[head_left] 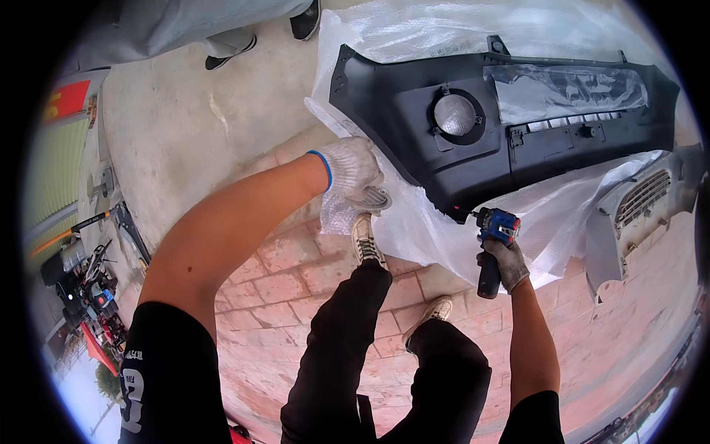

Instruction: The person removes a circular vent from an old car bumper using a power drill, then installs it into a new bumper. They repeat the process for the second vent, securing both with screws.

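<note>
My left hand (351, 166), in a knitted glove with a blue cuff, grips a small grey slotted piece (373, 200) beside the bumper's left end, above my shoe. My right hand (503, 263), also gloved, is closed on a blue and black cordless drill (497, 224), whose bit points left at the lower corner of the black bumper (540, 155); whether it touches, I cannot tell. The bumper lies on white bubble wrap (436, 233), with a round opening (458, 112) and a long strip under clear plastic (562, 92).
A silver used bumper (629, 222) lies at the right. Another person's legs (177, 29) and dark shoes stand at the upper left. Motorbikes and tools (96, 296) are at the far left. The ground is concrete (192, 118) and red paving (288, 274), with my feet on the paving.
</note>
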Demonstrator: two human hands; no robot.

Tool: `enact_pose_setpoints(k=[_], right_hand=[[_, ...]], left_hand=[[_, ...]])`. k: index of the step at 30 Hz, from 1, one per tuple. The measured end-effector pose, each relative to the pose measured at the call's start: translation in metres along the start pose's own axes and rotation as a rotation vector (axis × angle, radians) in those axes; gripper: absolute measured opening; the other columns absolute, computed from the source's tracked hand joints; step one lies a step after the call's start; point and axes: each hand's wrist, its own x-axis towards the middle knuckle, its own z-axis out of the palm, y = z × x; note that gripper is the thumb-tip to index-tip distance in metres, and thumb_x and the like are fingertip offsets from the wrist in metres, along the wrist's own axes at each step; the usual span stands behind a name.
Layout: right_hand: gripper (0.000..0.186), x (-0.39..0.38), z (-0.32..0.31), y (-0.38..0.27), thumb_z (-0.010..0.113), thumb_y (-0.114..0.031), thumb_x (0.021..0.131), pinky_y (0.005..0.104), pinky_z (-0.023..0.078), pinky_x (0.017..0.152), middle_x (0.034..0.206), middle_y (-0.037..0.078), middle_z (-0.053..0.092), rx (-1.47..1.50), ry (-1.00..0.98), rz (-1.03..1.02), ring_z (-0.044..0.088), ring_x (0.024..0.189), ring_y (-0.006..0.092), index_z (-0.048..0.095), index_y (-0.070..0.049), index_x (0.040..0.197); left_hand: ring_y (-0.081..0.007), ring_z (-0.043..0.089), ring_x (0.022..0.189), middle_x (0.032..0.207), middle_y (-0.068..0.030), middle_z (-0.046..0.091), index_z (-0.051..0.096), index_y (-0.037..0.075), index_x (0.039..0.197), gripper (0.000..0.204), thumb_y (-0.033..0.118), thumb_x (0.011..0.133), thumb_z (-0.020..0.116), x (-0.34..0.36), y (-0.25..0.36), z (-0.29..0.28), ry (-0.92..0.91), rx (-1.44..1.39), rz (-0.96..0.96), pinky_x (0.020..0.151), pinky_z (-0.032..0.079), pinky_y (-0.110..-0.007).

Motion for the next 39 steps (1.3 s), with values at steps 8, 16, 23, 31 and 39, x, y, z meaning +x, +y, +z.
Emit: enact_pose_setpoints(k=[8, 16, 23, 31, 39], right_hand=[[0.030, 0.052, -0.008, 0.129, 0.069, -0.006, 0.085, 0.0326, 0.058, 0.074, 0.097, 0.009, 0.072, -0.106, 0.164, -0.330, 0.070, 0.081, 0.0184, 0.066, -0.003, 0.115], [0.031, 0.036, -0.030, 0.209, 0.067, -0.012, 0.086, 0.0374, 0.057, 0.079, 0.097, 0.012, 0.071, 0.437, 0.386, -0.521, 0.070, 0.085, 0.0234, 0.063, 0.001, 0.114], [0.053, -0.006, -0.127, 0.337, 0.076, -0.025, 0.076, 0.0487, 0.057, 0.075, 0.089, 0.017, 0.068, 0.794, -0.024, -0.052, 0.068, 0.072, 0.0303, 0.056, -0.003, 0.120], [0.037, -0.011, -0.091, 0.285, 0.068, -0.035, 0.087, 0.0420, 0.055, 0.077, 0.092, 0.011, 0.072, -0.766, 0.375, 0.248, 0.070, 0.082, 0.0247, 0.071, -0.001, 0.104], [0.065, 0.017, 0.072, 0.044, 0.067, -0.054, 0.089, 0.0420, 0.051, 0.096, 0.119, 0.022, 0.068, -1.675, 0.098, -0.503, 0.065, 0.111, 0.0357, 0.061, -0.002, 0.128]], left_hand=[[-0.0342, 0.070, 0.077, 0.072, -0.0132, 0.070, 0.072, 0.010, 0.085, 0.028, 0.035, 0.073, 0.067, 0.051, -0.013, 0.094, -0.093, -0.016, 0.129, 0.080, 0.053, -0.044], [-0.0349, 0.068, 0.073, 0.073, -0.0148, 0.070, 0.070, 0.010, 0.083, 0.031, 0.039, 0.073, 0.065, 0.070, -0.014, 0.140, -0.184, 0.025, -0.050, 0.081, 0.052, -0.044], [-0.0347, 0.069, 0.076, 0.075, -0.0158, 0.070, 0.071, 0.010, 0.084, 0.030, 0.038, 0.072, 0.067, 0.063, 0.003, 0.124, -0.171, -0.032, -0.100, 0.080, 0.053, -0.045], [-0.0224, 0.065, 0.057, 0.056, -0.0005, 0.060, 0.066, 0.017, 0.075, 0.016, 0.031, 0.083, 0.063, 0.047, 0.008, 0.181, -0.067, 0.455, 0.249, 0.114, 0.035, -0.055], [-0.0287, 0.069, 0.070, 0.069, -0.0065, 0.068, 0.067, 0.016, 0.083, 0.022, 0.037, 0.076, 0.067, 0.050, 0.001, 0.174, -0.017, 0.287, 0.187, 0.082, 0.050, -0.042]])
